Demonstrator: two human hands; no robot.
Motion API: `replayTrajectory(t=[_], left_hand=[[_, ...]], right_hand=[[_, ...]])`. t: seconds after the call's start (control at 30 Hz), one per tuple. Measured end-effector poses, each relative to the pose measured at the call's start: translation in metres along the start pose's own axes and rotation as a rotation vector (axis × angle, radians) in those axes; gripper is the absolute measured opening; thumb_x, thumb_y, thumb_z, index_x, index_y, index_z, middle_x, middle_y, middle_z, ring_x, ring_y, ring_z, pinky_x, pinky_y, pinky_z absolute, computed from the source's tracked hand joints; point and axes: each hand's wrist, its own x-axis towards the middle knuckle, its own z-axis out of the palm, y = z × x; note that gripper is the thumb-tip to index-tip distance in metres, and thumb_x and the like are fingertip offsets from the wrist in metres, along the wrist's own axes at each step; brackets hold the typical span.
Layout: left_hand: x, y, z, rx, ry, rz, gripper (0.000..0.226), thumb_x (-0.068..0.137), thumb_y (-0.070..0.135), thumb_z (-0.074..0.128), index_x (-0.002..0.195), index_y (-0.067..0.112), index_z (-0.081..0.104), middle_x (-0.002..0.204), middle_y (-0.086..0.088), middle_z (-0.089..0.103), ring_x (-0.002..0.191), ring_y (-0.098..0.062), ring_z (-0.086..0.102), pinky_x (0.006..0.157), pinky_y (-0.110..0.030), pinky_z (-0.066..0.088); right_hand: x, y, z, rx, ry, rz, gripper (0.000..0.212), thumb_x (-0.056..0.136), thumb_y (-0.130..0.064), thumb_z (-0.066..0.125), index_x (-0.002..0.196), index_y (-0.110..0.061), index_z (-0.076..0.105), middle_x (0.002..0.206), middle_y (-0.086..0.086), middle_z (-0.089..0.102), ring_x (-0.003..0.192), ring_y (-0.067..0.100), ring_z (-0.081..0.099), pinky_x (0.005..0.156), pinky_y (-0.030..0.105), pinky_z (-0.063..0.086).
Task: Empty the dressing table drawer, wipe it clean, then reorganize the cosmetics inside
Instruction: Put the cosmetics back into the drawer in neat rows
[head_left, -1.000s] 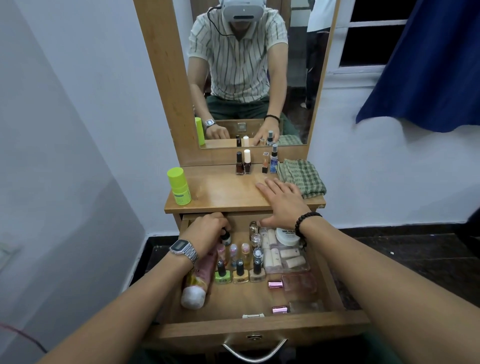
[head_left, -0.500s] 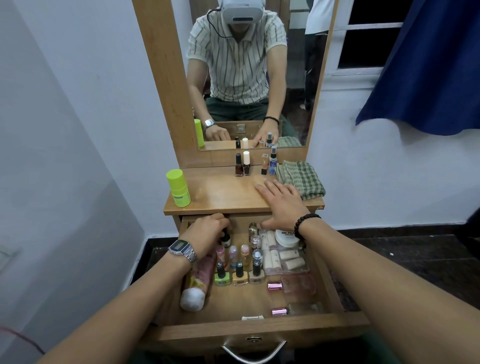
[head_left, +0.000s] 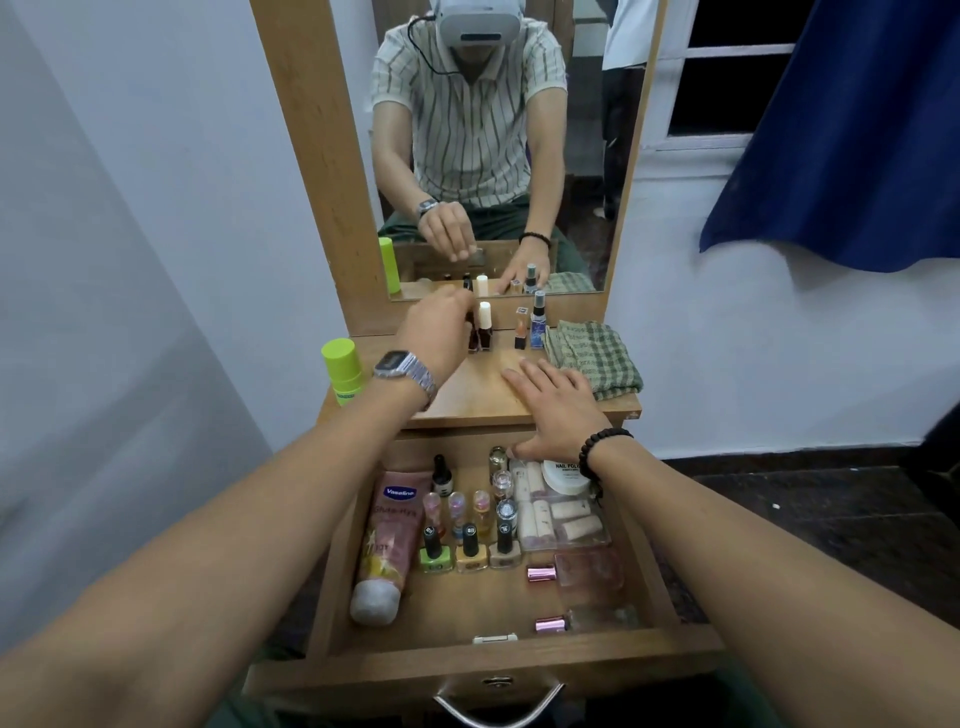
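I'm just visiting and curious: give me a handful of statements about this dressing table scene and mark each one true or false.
1. The drawer stands pulled open with cosmetics inside. True.
2. The right hand grips the pink Vaseline tube. False: it lies flat on the table top, and the tube lies untouched in the drawer.
3. The left hand is up by the small bottles in front of the mirror. True.
4. The checked cloth lies inside the drawer. False: it lies folded on the table top, at the right.
5. The lime green container stands on the left of the table top. True.
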Motion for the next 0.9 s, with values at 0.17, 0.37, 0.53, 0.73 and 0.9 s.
replayTrajectory(t=[0.17,0.37,0.53,0.73,0.9], left_hand=[[0.033,-0.009,0.014,0.042,-0.118,-0.068,0.031,0.091,0.015,0.056,0.121,0.011,0.059,0.119,-0.010,0.060,0.108,-0.028,0.057,0.087,-0.036,0.046],[0.039,-0.016,0.024,0.042,-0.125,-0.055,0.016,0.090,0.018,0.060,0.104,0.016,0.068,0.109,-0.007,0.065,0.102,-0.025,0.058,0.082,-0.035,0.047],[0.035,-0.020,0.026,-0.008,-0.114,-0.065,0.007,0.088,0.017,0.062,0.094,0.015,0.064,0.101,-0.005,0.064,0.091,-0.023,0.060,0.076,-0.035,0.051],[0.011,-0.014,0.011,-0.011,0.015,0.014,0.015,0.090,0.021,0.059,0.102,0.017,0.067,0.099,-0.003,0.064,0.091,-0.021,0.059,0.072,-0.032,0.048],[-0.042,-0.004,-0.018,-0.039,0.123,0.198,0.017,0.089,0.021,0.062,0.104,0.017,0.069,0.097,-0.001,0.066,0.084,-0.020,0.062,0.056,-0.021,0.034]], right_hand=[[0.001,0.000,0.000,0.001,0.003,0.002,0.105,0.072,-0.063,0.065,0.153,-0.029,0.006,0.161,0.003,0.008,0.148,0.022,0.007,0.117,0.041,0.005],[0.000,0.000,0.001,0.019,0.012,-0.002,0.104,0.072,-0.063,0.065,0.153,-0.029,0.008,0.161,0.003,0.009,0.148,0.022,0.007,0.117,0.041,0.005],[0.000,0.000,0.000,0.027,0.008,-0.002,0.105,0.072,-0.062,0.065,0.153,-0.029,0.007,0.161,0.004,0.009,0.148,0.023,0.007,0.116,0.041,0.005],[0.000,0.000,0.000,0.027,0.002,-0.003,0.105,0.072,-0.062,0.065,0.153,-0.028,0.008,0.161,0.003,0.008,0.148,0.023,0.007,0.117,0.041,0.005],[0.000,0.000,0.001,0.031,0.001,-0.002,0.106,0.071,-0.062,0.065,0.153,-0.029,0.007,0.161,0.004,0.008,0.148,0.023,0.007,0.117,0.041,0.005]])
